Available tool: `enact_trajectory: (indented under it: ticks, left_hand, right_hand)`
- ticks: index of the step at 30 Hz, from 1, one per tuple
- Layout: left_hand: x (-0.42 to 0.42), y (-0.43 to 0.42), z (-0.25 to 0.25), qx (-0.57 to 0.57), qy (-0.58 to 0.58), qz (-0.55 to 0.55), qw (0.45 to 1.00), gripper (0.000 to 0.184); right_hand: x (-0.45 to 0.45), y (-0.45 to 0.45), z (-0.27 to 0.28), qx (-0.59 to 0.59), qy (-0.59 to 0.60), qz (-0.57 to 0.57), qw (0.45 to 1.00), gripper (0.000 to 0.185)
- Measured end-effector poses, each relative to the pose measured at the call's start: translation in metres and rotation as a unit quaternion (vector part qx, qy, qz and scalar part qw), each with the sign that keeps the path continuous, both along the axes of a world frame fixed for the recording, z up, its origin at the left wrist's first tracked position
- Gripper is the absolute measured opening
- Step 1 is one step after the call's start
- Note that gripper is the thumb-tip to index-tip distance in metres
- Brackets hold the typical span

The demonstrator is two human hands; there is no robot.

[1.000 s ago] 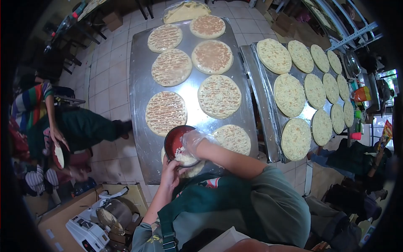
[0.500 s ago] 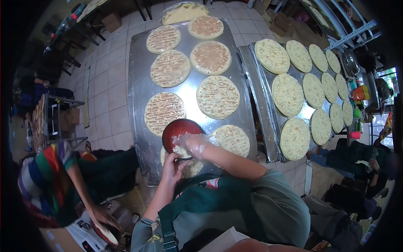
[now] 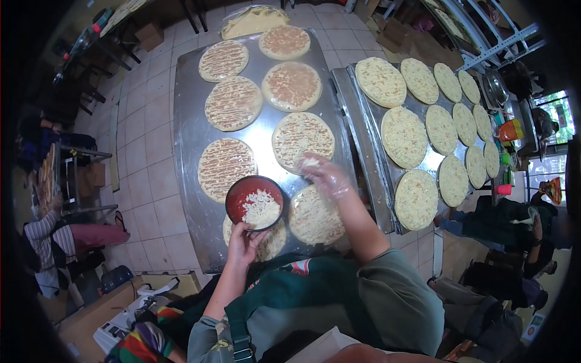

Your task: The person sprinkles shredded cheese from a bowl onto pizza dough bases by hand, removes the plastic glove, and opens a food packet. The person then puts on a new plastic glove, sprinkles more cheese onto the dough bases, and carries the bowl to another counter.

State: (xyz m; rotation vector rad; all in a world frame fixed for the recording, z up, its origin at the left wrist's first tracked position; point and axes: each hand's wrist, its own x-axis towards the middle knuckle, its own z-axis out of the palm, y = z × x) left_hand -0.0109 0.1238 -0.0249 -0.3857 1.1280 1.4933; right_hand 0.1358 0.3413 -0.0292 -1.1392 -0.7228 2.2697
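My left hand (image 3: 242,242) holds a red bowl with a dark rim (image 3: 238,200) from below, its fingers on the near edge. White crumbly cheese (image 3: 261,209) lies in the bowl. My right hand (image 3: 327,176), in a clear plastic glove, is closed round some of the white crumbs above the lower edge of a round flat bread (image 3: 302,138) with brown streaks. Another bread (image 3: 316,216) lies just below that hand. The bowl partly covers a pale bread (image 3: 272,242) at the table's near edge.
More round breads lie on the metal table (image 3: 187,109). A second metal table (image 3: 363,175) on the right bears several pale breads. A person in a multicoloured sleeve (image 3: 142,343) is at the lower left, by a white machine (image 3: 115,327). Other people are at both sides.
My right hand has come out of the bowl and moved up and right over the breads, with white crumbs in it. The person in multicoloured clothing has moved down the left side.
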Motion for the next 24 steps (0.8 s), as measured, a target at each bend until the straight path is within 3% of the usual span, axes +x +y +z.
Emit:
enact_trajectory:
  ticks: [1,3,4,6,7,9,14,16,17,19,24]
  left_hand:
    - [-0.003,-0.004,0.000,0.000,-0.018,0.006,1.000,0.037]
    - [-0.007,-0.010,0.000,-0.002,-0.036,0.015,0.999,0.037]
    - [-0.008,-0.012,0.001,0.000,-0.034,0.018,0.999,0.038]
    - [-0.010,-0.016,0.002,0.000,-0.033,0.022,0.999,0.039]
    - [-0.011,-0.017,0.001,0.008,-0.035,0.025,0.999,0.039]
    - [-0.011,-0.019,0.003,0.014,-0.037,0.029,0.999,0.039]
    - [-0.010,-0.021,0.006,0.006,0.004,0.034,0.999,0.041]
    - [-0.010,-0.022,0.007,0.004,0.002,0.035,0.999,0.041]
    - [-0.011,-0.022,0.008,0.003,0.001,0.033,0.999,0.041]
    - [-0.010,-0.021,0.009,0.001,0.001,0.036,0.999,0.041]
    - [-0.011,-0.024,0.008,-0.008,0.003,0.048,0.999,0.040]
  right_hand:
    - [0.005,0.009,-0.009,-0.001,-0.001,0.001,1.000,0.031]
    - [0.014,0.026,-0.031,0.052,-0.155,-0.047,0.985,0.029]
    - [0.017,0.034,-0.039,0.051,-0.155,-0.046,0.986,0.029]
    - [0.023,0.052,-0.055,0.152,-0.278,-0.022,0.948,0.023]
    - [0.027,0.061,-0.068,0.152,-0.278,-0.022,0.948,0.023]
    - [0.030,0.077,-0.081,0.318,-0.409,0.074,0.852,0.019]
    - [0.029,0.111,-0.080,0.425,-0.445,0.137,0.776,0.018]
    - [0.020,0.125,-0.063,0.434,-0.513,0.233,0.703,0.019]
    - [0.014,0.129,-0.057,0.434,-0.512,0.234,0.704,0.019]
    - [0.003,0.136,-0.054,0.444,-0.581,0.295,0.615,0.019]
    - [-0.002,0.168,-0.083,0.483,-0.563,0.340,0.578,0.020]
